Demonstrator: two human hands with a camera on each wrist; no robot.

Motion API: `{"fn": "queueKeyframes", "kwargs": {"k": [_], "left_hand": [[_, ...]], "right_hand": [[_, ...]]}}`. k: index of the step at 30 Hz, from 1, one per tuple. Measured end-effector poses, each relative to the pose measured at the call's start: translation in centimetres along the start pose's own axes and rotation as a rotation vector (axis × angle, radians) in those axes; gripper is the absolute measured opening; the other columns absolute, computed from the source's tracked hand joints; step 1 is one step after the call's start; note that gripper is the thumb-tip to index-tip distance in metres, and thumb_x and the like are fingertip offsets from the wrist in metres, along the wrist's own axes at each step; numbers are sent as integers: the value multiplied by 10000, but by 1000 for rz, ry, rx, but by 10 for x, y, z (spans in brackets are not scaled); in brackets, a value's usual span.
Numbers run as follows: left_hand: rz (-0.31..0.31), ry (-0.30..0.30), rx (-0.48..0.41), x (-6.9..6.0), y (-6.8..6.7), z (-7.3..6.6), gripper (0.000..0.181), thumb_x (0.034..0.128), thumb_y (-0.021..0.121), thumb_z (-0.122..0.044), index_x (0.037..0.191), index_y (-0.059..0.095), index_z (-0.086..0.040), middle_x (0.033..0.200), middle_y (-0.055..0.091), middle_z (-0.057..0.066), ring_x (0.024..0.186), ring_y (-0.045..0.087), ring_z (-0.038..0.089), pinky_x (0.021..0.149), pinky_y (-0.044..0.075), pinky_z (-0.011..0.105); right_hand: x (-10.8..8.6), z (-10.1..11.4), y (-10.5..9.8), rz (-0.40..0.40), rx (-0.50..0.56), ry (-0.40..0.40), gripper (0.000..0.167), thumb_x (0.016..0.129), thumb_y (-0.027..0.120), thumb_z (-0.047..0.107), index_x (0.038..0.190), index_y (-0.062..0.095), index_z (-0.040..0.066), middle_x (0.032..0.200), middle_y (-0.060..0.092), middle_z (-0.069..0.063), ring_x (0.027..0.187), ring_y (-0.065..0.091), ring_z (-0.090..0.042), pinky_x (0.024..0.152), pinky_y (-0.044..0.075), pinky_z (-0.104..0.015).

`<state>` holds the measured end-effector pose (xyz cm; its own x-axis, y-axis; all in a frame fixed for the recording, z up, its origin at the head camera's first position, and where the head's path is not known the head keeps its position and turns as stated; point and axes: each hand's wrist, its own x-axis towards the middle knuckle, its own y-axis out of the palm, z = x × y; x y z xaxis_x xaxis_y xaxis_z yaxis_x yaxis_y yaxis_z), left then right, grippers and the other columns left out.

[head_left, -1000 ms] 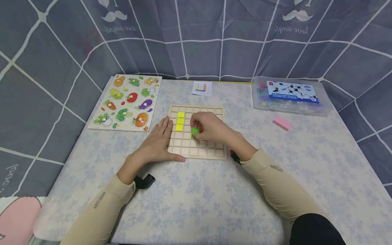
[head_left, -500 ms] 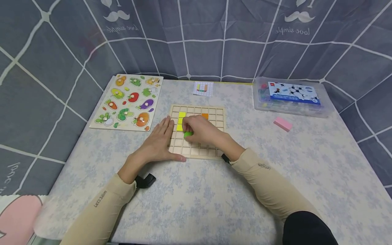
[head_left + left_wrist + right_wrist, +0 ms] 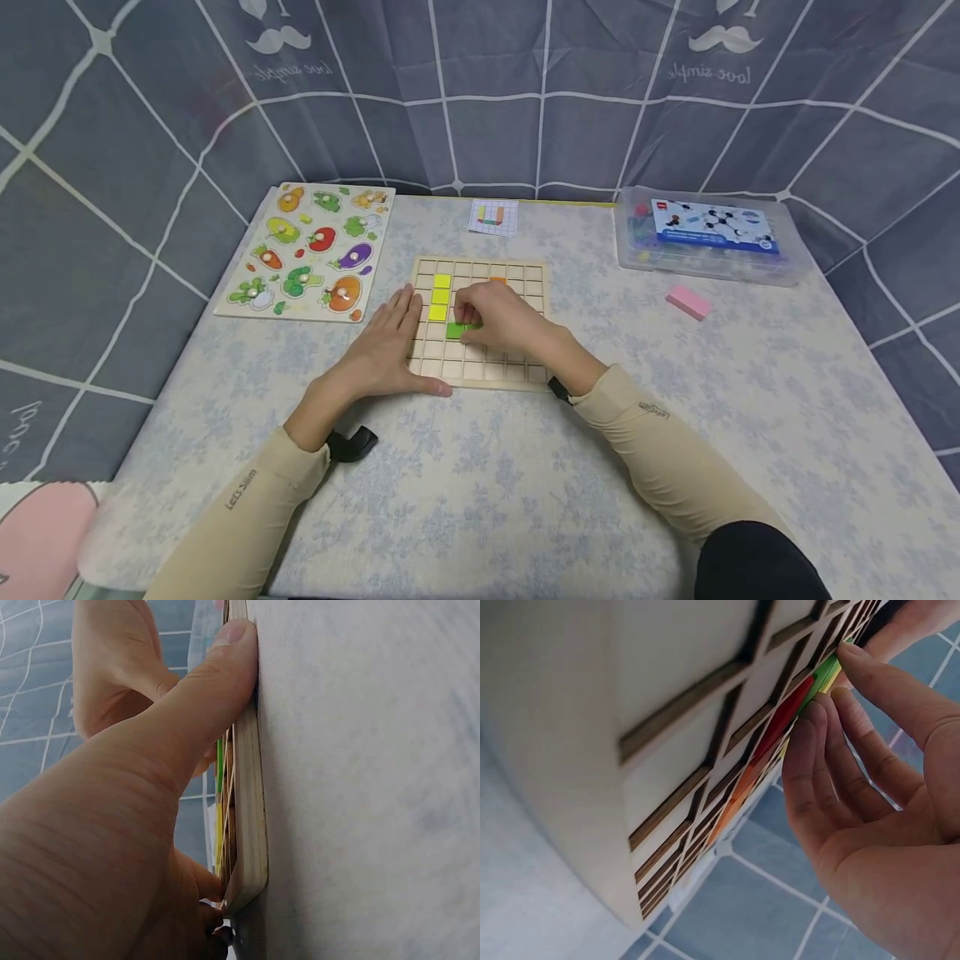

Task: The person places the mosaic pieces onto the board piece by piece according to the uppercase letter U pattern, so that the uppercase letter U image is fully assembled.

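A wooden grid board (image 3: 435, 367) lies on the table in the head view. My left hand (image 3: 380, 346) rests along its left edge, fingers extended and thumb at the front edge. Yellow squares (image 3: 440, 296) form a column on the board's left side. My right hand (image 3: 506, 321) pinches at a green tile (image 3: 455, 331) below that column, thumb and fingertips meeting on it. In the right wrist view the green tile (image 3: 823, 681) shows between thumb and fingers, beside a red tile (image 3: 782, 720) and orange tiles (image 3: 739, 799). My hand hides most of those in the head view.
A vegetable puzzle board (image 3: 307, 250) lies at the left. Behind the grid is a small pattern card (image 3: 493, 217). A clear plastic box (image 3: 708, 235) stands at the back right, with a pink block (image 3: 688, 302) in front of it.
My right hand has moved left across the board with the green tile, to just below the yellow column, then slightly right. An orange tile has come into view. The left hand stays put.
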<state>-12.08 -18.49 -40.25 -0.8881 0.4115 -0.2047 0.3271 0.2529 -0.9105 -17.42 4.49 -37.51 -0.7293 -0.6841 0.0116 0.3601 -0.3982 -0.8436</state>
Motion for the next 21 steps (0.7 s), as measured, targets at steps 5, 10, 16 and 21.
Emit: {"fn": "queueKeyframes", "kwargs": {"k": [5,10,16,21], "left_hand": [[-2,-3,-5,-1,0,0,1479,739,816,-758,1668,-21,32,1756,-130,211,1643,-87,366,1329,36,562],[-7,0,-2,-2,-1,0,1478,740,820,-754,1666,-20,36,1755,-128,215,1644,-77,371,1329,41,562],[-9,1,-10,0,0,0,1480,734,833,-738,1667,-14,38,1757,-118,218,1644,-70,374,1329,42,564],[-6,-5,-13,0,0,0,1487,725,843,-729,1668,-17,33,1758,-126,208,1644,-78,368,1330,36,558]], "right_hand": [[-4,-2,-2,4,9,12,174,863,862,47,964,721,54,921,712,-50,852,645,-177,803,561,-294],[-13,-6,-6,-7,33,22,171,864,860,45,970,726,47,916,711,-69,848,628,-187,799,551,-310],[-35,-18,-15,-25,96,59,178,869,860,74,990,733,45,905,700,-54,848,625,-202,798,547,-334],[-59,-36,-25,-46,111,87,185,866,867,89,993,737,54,908,699,-32,854,637,-194,805,555,-350]]}}
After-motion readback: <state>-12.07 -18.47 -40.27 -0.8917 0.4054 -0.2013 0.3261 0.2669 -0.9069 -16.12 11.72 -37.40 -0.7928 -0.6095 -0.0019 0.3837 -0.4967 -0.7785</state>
